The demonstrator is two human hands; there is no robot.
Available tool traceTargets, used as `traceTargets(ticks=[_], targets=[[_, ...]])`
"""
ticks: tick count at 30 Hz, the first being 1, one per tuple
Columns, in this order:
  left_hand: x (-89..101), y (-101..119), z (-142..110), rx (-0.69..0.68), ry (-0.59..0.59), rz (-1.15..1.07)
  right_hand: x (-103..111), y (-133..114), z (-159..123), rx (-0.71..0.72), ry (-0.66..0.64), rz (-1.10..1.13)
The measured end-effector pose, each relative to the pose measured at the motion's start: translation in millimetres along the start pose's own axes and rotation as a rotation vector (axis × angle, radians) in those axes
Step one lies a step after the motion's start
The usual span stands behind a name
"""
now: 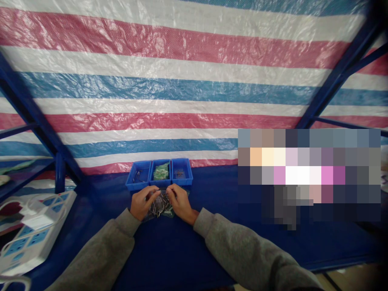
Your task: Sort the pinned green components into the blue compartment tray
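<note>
My left hand (143, 201) and my right hand (181, 202) are close together, thumbs and fingers pinched. A thin, light-coloured rod (163, 190) spans the small gap between my fingertips, one end in each hand; its exact kind is too small to make out. Beneath my hands, a clear plastic bag (148, 218) lies on the blue table, with many small dark and shiny metal pieces (160, 207) on or in it. Just beyond stand three blue bins: the left bin (129, 184) holds a few thin pieces, the middle bin (160, 184) green-and-white packets, the right bin (190, 178) small fine parts.
A white power strip (45, 246) with blue sockets and white cables lies at the left. Blue metal frame posts (60, 173) rise on both sides of the blue table (169, 258). Behind hangs a striped plastic sheet (182, 93). A pixelated patch hides the right side.
</note>
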State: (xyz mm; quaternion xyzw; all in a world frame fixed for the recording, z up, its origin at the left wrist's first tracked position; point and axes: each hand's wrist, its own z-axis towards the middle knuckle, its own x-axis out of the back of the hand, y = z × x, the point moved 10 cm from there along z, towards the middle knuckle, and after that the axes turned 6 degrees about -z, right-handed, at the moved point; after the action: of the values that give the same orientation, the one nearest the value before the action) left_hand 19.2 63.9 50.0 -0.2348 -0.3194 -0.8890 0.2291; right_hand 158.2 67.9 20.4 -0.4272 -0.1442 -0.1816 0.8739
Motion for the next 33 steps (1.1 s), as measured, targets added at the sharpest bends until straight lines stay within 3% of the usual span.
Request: traceTargets(ticks=[19, 33], targets=[[-3.9, 14, 2, -0.095, -0.065, 0.053, -2, -3, 0, 0.023, -0.029, -0.042], [0.2, 17, 2, -0.092, -0.035, 0.092, 1, -7, 0, 0.026, -0.028, 0.001]])
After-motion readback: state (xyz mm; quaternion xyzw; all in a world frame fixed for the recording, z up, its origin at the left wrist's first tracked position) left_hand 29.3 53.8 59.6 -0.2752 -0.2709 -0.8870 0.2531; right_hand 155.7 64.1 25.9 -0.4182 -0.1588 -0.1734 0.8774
